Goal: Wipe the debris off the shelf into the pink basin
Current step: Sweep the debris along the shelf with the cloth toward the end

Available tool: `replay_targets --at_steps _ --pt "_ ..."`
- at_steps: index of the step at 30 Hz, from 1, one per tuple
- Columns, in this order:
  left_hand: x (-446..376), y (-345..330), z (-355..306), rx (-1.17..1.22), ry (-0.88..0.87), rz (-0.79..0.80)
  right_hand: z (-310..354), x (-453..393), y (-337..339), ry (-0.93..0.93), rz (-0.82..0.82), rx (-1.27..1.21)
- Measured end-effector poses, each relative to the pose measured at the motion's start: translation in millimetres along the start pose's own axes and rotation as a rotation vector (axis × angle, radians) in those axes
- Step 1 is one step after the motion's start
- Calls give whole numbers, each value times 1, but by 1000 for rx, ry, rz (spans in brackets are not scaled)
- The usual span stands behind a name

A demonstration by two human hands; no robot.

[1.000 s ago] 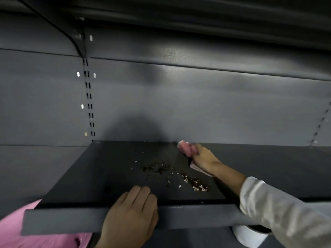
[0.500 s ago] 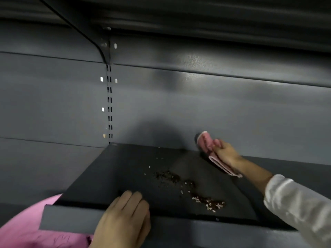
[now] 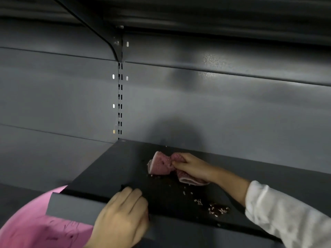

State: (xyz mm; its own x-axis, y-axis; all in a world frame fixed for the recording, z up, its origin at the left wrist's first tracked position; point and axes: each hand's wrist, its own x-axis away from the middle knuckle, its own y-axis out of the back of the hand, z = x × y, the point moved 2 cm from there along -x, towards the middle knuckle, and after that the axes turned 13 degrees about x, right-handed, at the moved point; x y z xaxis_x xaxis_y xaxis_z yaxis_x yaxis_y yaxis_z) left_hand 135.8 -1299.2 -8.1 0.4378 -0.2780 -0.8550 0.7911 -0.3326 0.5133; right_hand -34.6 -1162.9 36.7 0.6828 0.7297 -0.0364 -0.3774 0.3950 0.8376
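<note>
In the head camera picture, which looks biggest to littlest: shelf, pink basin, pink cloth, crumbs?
1. dark grey metal shelf
2. round pink plastic basin, though partly hidden
3. crumpled pink cloth
4. pile of brown-and-white crumbs

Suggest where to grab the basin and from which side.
Probably pinch the exposed left rim of the basin, coming from the left: the shelf overhangs its far side and the left hand blocks its right.
</note>
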Motion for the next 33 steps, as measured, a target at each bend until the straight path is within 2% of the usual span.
replay_targets --at_steps 6,8,11,13,15,23,30,33 --pt "-1 3 -3 36 16 5 -19 53 44 -28 -315 -180" --pt "-2 6 -3 42 29 39 -34 83 56 -104 -406 -168" --pt "-3 8 -1 75 10 74 -58 128 54 -322 -531 -67" --pt "-2 9 2 126 -49 87 -65 144 44 -481 -542 26" --pt "-3 11 7 162 -115 96 -57 141 32 -542 -527 150" --pt "4 27 50 180 -218 98 5 80 -27 -554 -493 169" --pt "12 42 74 194 -249 97 71 15 -71 -478 -482 150" --pt "14 43 76 184 -259 125 85 9 -69 -411 -442 124"
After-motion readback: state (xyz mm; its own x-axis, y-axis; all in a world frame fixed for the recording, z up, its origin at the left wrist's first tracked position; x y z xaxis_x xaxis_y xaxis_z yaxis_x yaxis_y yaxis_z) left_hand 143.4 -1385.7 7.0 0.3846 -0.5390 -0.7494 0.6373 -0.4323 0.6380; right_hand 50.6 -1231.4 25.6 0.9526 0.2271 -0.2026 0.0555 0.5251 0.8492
